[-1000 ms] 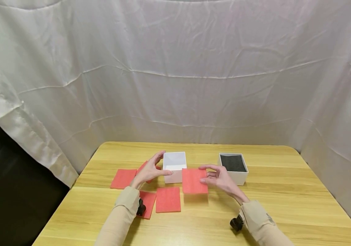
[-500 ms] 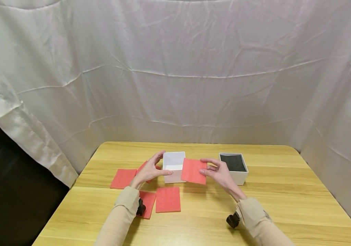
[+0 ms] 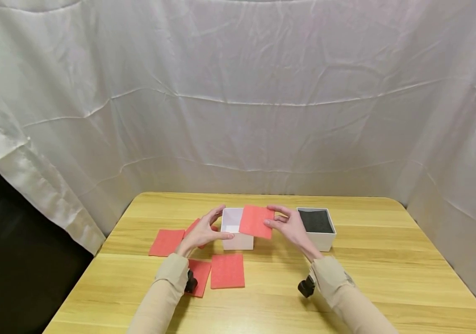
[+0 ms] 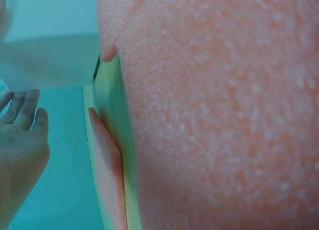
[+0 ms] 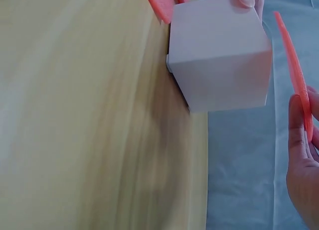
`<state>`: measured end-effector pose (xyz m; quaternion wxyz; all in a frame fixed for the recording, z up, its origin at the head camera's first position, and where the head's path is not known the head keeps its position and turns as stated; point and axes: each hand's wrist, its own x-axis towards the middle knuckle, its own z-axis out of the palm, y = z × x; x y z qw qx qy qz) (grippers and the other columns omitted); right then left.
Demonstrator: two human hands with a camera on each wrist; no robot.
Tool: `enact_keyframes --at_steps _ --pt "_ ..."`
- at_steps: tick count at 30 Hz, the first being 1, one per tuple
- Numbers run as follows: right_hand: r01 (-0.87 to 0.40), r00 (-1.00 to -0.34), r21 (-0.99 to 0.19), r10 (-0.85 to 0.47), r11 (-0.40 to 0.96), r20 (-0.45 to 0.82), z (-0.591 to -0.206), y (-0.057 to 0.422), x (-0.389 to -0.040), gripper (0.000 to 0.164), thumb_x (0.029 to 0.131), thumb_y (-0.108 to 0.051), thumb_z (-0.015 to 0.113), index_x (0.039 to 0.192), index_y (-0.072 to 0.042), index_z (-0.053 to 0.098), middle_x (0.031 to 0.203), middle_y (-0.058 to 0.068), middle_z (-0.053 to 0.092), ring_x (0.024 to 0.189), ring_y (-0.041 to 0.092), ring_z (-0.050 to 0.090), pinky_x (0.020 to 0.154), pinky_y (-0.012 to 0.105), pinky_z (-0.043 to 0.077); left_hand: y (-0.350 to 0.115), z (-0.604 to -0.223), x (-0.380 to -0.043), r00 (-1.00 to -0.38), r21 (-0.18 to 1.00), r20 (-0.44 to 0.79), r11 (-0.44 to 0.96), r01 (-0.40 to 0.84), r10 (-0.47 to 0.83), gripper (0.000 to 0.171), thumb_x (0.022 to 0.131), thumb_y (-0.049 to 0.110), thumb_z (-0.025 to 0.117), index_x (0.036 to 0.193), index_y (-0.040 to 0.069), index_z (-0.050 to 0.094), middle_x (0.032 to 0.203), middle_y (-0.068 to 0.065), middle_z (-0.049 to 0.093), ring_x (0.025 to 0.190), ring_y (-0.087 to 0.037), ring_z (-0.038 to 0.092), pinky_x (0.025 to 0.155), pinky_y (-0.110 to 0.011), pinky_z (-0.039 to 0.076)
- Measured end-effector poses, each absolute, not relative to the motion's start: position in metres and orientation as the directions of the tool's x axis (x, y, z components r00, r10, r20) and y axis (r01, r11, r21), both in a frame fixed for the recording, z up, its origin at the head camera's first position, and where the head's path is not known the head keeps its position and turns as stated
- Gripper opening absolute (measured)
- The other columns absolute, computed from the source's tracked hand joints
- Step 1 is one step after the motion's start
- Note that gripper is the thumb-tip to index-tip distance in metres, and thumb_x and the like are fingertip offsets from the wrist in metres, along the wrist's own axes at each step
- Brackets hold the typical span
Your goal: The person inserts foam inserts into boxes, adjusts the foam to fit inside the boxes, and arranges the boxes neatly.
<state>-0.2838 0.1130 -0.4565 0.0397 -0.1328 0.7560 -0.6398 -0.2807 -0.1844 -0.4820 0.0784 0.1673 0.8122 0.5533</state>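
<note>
Pale drapery was hung behind the wooden table, and right at its middle the white box was gripped between the thumb and fingers of the left hand, apparently so that sliding would be prevented. One red foam sheet was pinched at its edge by the right hand, held aloft near the box's right side, its broad face seemingly left unobstructed! Other red sheets were spread around, presumably for easy reach; a second box, dark material showing inside, was set apart.
</note>
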Motion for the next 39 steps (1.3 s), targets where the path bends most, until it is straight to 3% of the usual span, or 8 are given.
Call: enact_keyframes --at_steps 10,17,19,26,29,32,37,39 --pt "-0.187 -0.960 -0.968 -0.242 0.169 0.143 -0.453 0.091 -0.305 0.050 0.088 -0.003 0.076 0.135 0.001 0.060 0.102 0.023 0.075 0.077 0.000 0.069 0.072 0.020 0.057 -0.187 -0.482 -0.283 -0.922 0.933 0.064 0.306 0.191 0.382 0.097 0.082 0.019 0.085 0.160 0.018 0.027 0.167 -0.013 0.025 0.156 -0.033 0.022 0.124 -0.059 0.022" --pt "-0.208 -0.949 -0.958 -0.276 0.197 0.149 -0.453 0.075 -0.313 0.050 0.087 -0.003 0.076 0.134 0.002 0.061 0.102 0.027 0.075 0.076 0.001 0.070 0.068 0.020 0.055 -0.186 -0.481 -0.283 -0.913 0.931 0.063 0.307 0.200 0.402 0.098 0.082 0.020 0.084 0.160 0.015 0.025 0.168 -0.012 0.023 0.156 -0.034 0.021 0.123 -0.060 0.022" --pt "-0.222 -0.946 -0.952 -0.283 0.212 0.158 -0.453 0.071 -0.315 0.049 0.086 -0.003 0.077 0.133 0.003 0.062 0.102 0.027 0.075 0.076 0.002 0.071 0.069 0.022 0.057 -0.185 -0.480 -0.283 -0.913 0.930 0.061 0.309 0.199 0.403 0.098 0.083 0.020 0.084 0.161 0.016 0.025 0.168 -0.011 0.023 0.156 -0.033 0.021 0.123 -0.060 0.022" --pt "-0.255 -0.929 -0.938 -0.330 0.235 0.169 -0.452 0.062 -0.319 0.048 0.085 0.000 0.077 0.131 0.007 0.062 0.106 0.028 0.074 0.077 0.008 0.072 0.080 0.047 0.062 -0.184 -0.478 -0.283 -0.912 0.932 0.055 0.307 0.194 0.407 0.100 0.083 0.021 0.084 0.162 0.015 0.022 0.168 -0.012 0.023 0.156 -0.034 0.021 0.124 -0.058 0.023" --pt "-0.256 -0.924 -0.935 -0.346 0.245 0.162 -0.451 0.061 -0.319 0.048 0.085 0.001 0.077 0.130 0.008 0.062 0.109 0.029 0.072 0.077 0.009 0.072 0.081 0.050 0.061 -0.184 -0.478 -0.283 -0.913 0.932 0.047 0.311 0.186 0.405 0.102 0.083 0.022 0.084 0.162 0.015 0.020 0.168 -0.012 0.024 0.156 -0.034 0.021 0.124 -0.058 0.023" --pt "-0.267 -0.920 -0.924 -0.356 0.273 0.160 -0.449 0.060 -0.320 0.047 0.085 0.000 0.077 0.129 0.008 0.063 0.114 0.028 0.071 0.080 0.014 0.073 0.080 0.047 0.062 -0.185 -0.478 -0.283 -0.915 0.932 0.038 0.317 0.178 0.401 0.103 0.083 0.023 0.084 0.162 0.015 0.020 0.168 -0.012 0.024 0.156 -0.033 0.021 0.124 -0.058 0.023" --pt "-0.333 -0.904 -0.875 -0.383 0.351 0.190 -0.447 0.059 -0.321 0.044 0.084 -0.002 0.079 0.125 0.007 0.066 0.121 0.024 0.070 0.090 0.025 0.073 0.075 0.030 0.061 -0.185 -0.479 -0.283 -0.917 0.934 0.028 0.317 0.166 0.398 0.103 0.082 0.024 0.085 0.162 0.013 0.020 0.168 -0.013 0.023 0.156 -0.034 0.020 0.124 -0.060 0.022" --pt "-0.345 -0.899 -0.863 -0.393 0.367 0.192 -0.447 0.058 -0.321 0.045 0.084 -0.002 0.079 0.126 0.008 0.065 0.122 0.024 0.069 0.093 0.028 0.073 0.075 0.029 0.061 -0.186 -0.479 -0.283 -0.917 0.934 0.026 0.317 0.163 0.398 0.103 0.082 0.024 0.085 0.162 0.012 0.020 0.168 -0.013 0.023 0.156 -0.035 0.020 0.124 -0.060 0.022"
